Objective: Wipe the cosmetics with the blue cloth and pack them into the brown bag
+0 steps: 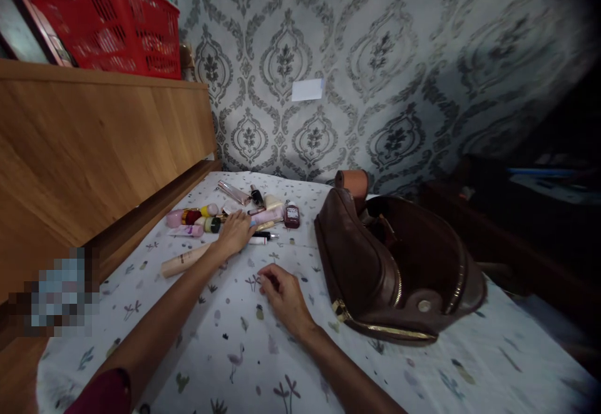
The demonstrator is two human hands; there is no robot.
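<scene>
My left hand (pixel 237 235) reaches over a cluster of cosmetics, fingers stretched out and resting among them. Around it lie a green-lidded jar (pixel 212 224), a pink tube (pixel 190 230), a pale pink tube (pixel 267 215) and a small dark red bottle (pixel 292 215). Just beside the palm is a black pen-like stick (pixel 263 235). Beneath the left wrist a beige tube (pixel 185 260) is partly hidden. My right hand (pixel 285 298) hovers or rests over the cloth, fingers loosely curled and apart, with nothing visible in it. To its right stands an open brown leather bag (pixel 361 270).
A printed white sheet (pixel 244 339) covers the surface. Along the left runs a wooden cabinet (pixel 103 132), with a red plastic basket (pixel 113 22) on top. Patterned wallpaper (pixel 338 44) closes off the back. A brown roll-shaped object (pixel 353 183) sits behind the bag.
</scene>
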